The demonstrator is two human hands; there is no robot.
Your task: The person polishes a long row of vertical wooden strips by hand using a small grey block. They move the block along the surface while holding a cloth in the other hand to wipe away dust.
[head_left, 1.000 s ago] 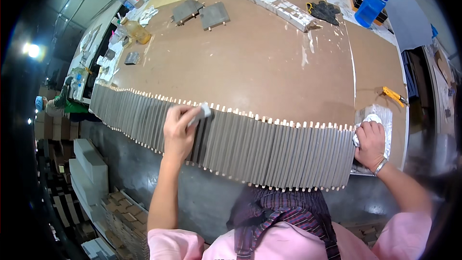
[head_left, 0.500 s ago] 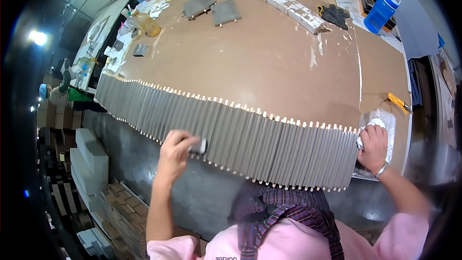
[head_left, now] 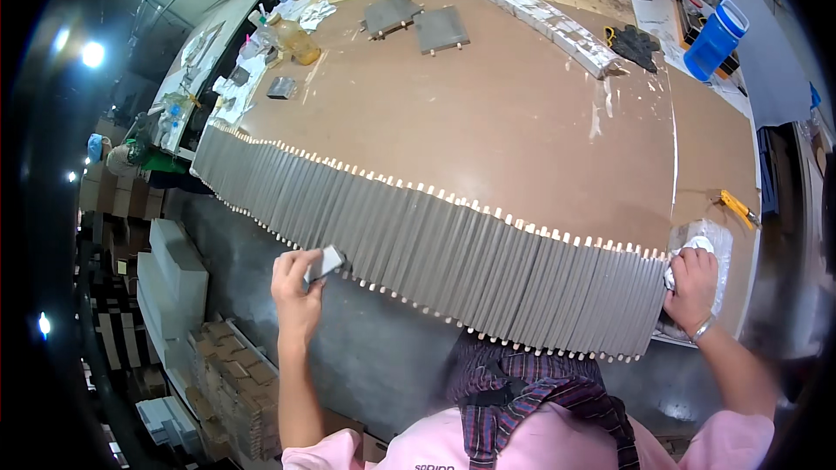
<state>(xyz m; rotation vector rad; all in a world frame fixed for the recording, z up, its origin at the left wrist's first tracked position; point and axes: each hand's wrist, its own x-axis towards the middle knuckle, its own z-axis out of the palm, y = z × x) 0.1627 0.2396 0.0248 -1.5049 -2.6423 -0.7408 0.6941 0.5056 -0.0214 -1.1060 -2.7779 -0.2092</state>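
A long row of thin grey boards [head_left: 418, 244] stands packed side by side along the near table edge, with pale wooden pegs sticking out at both ends. My left hand [head_left: 296, 287] grips a small grey-white block [head_left: 325, 265], perhaps a sanding block, just off the row's near edge. At the row's right end, my right hand [head_left: 694, 283] is closed over a crumpled white cloth [head_left: 700, 245] and rests against the last board. Beneath that hand lies a clear plastic-wrapped block [head_left: 721, 257].
A yellow utility knife [head_left: 737, 207] lies beyond my right hand. Two grey square pieces with pegs [head_left: 442, 30], a paint-smeared long bar [head_left: 531, 13], a dark glove [head_left: 634, 45] and a blue bottle [head_left: 716, 39] are farther back. Stacked cardboard [head_left: 235, 383] stands lower left; a person in green [head_left: 161, 161] is far left.
My left hand has drawn the small block left and off the boards, past their near edge. My right hand keeps its place at the row's end. The whole view has shifted slightly.
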